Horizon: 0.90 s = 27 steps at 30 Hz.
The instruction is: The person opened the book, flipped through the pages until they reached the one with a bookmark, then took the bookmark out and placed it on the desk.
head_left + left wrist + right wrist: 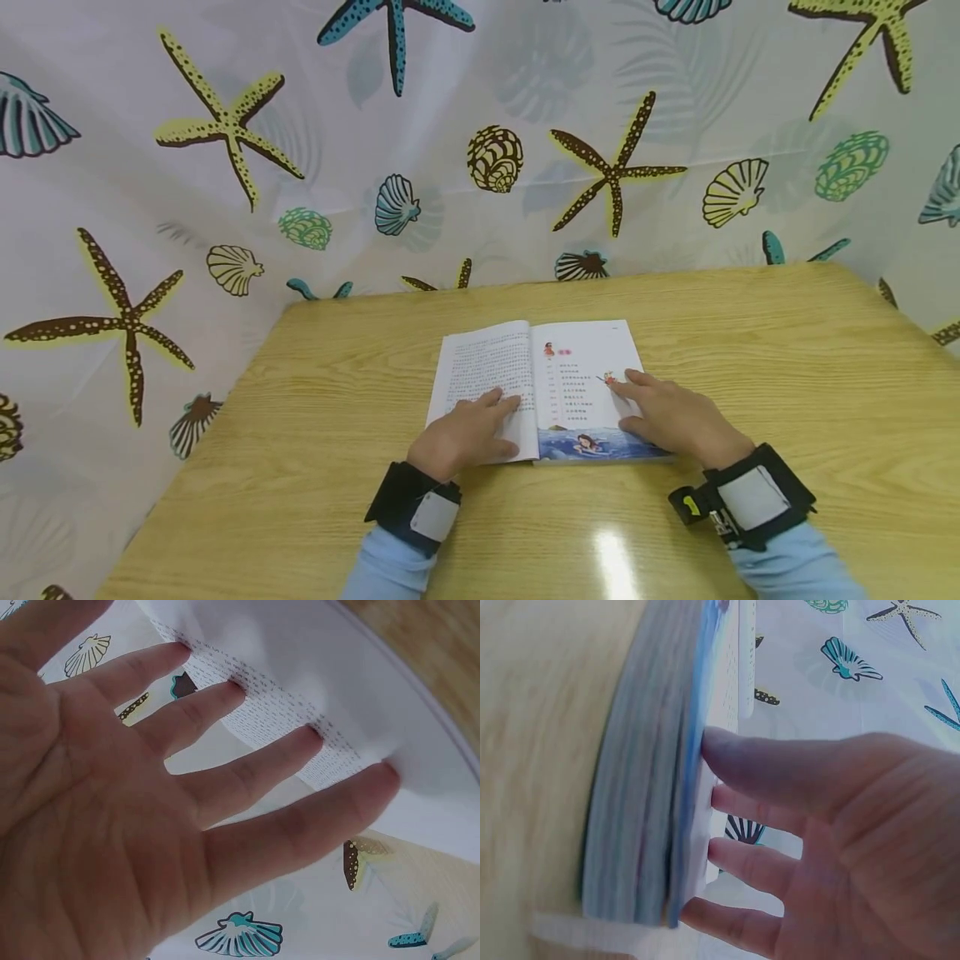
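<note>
Pale blue sleeves (388, 562) of soft, creased fabric are running into black wristbands (411, 506), each bearing a flat whitish rectangle. Past them, the left hand (467, 429) is lying over the left page (487, 367) of an open book (535, 383), its fingers (292, 832) reaching out nearly straight and well apart, gripping nothing, their tips touching the thin paper. Around those tips the page is bowing in a gentle curve, and fine rows of dark print are running past them. The right hand (678, 421) is resting on the outer side of the right page (551, 400), its fingers (754, 866) spreading loosely and holding nothing, the thumb touching close to the lower edge. Between both sets of fingers, the book is lying on the smooth, wood-grained surface (337, 408). Just beside the right thumb, a blue sea picture (585, 450) is filling the page foot, and under it the thick page block (641, 787) is showing ribbed layers. Well beyond all the fingertips, pale cloth (450, 108) is hanging, printed with spiky starfish and fluted shells
</note>
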Each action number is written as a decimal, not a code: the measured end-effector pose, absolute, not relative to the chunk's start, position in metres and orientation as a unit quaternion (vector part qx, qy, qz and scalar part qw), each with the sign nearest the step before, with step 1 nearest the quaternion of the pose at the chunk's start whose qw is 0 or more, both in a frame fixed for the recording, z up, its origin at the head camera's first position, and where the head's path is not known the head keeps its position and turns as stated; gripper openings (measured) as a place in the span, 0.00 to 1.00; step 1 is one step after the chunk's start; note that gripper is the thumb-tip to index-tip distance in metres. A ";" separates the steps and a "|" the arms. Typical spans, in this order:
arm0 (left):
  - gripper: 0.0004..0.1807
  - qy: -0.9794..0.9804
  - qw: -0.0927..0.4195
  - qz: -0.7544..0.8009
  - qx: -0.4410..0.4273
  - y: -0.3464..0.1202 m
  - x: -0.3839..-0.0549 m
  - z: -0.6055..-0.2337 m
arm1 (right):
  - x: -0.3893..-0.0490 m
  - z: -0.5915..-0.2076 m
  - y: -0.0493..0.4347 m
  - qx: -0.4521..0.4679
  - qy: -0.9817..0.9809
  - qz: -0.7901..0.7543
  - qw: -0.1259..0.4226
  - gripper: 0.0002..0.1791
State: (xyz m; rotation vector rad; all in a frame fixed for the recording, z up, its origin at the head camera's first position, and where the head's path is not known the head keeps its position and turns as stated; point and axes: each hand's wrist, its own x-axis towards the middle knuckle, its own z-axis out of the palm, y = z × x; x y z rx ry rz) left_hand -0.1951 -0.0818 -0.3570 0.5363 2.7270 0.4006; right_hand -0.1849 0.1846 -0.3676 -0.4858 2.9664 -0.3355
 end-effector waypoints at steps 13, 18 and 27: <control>0.35 0.957 0.158 0.127 0.207 -0.081 -0.196 -0.360 | -0.181 -0.363 0.183 -0.150 0.981 -0.092 0.083 0.33; 0.35 0.957 0.170 0.131 0.194 -0.080 -0.194 -0.358 | -0.179 -0.360 0.182 -0.147 0.982 -0.090 0.079 0.32; 0.35 0.958 0.169 0.130 0.190 -0.078 -0.192 -0.357 | -0.180 -0.362 0.188 -0.111 0.983 -0.112 0.090 0.38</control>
